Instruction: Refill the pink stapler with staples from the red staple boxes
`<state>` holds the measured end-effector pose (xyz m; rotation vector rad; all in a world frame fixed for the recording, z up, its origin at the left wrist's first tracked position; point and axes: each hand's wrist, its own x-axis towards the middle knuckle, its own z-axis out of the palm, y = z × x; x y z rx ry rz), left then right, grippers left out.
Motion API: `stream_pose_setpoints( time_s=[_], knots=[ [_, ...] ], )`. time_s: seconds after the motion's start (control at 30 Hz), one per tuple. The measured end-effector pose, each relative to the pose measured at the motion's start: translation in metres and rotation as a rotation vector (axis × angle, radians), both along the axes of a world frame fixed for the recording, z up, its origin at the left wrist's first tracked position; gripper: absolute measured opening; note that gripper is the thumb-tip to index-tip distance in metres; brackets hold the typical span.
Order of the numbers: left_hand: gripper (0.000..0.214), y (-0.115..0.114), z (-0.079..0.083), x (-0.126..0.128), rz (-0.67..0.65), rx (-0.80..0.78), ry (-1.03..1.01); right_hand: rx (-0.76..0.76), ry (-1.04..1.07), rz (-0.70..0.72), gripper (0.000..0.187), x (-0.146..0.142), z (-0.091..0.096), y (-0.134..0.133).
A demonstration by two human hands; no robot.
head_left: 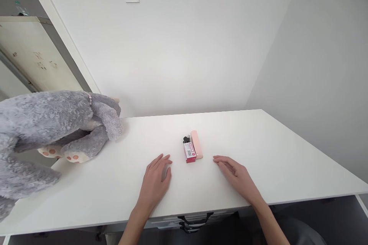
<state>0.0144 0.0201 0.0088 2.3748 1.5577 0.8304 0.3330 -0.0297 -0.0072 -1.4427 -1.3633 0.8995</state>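
Observation:
A pink stapler lies on the white table, with a small red-and-white box against its left side and a small black item just behind the box. My left hand rests flat on the table, fingers stretched out, a short way to the left of the box. My right hand lies flat too, fingers pointing left toward the stapler, a little to its right. Neither hand holds or touches anything but the table.
A large grey plush toy with pink paw pads lies on the table's left end, partly over the edge. White walls stand behind and to the right. A drawer unit with black handles sits under the front edge.

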Motion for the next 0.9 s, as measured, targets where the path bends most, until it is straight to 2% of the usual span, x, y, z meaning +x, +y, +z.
stream_pose_setpoints(
  time_s=[0.5,0.9],
  knots=[
    [0.027,-0.0038,-0.0044,0.001,-0.033,0.039,0.047,-0.019,-0.023,-0.011,0.038,0.0004,0.0031,-0.0021],
    [0.027,-0.0039,-0.0017,0.0035,-0.032,0.021,0.074,-0.05,-0.024,-0.041,0.033,0.0014,-0.0001,-0.0033]
  ],
)
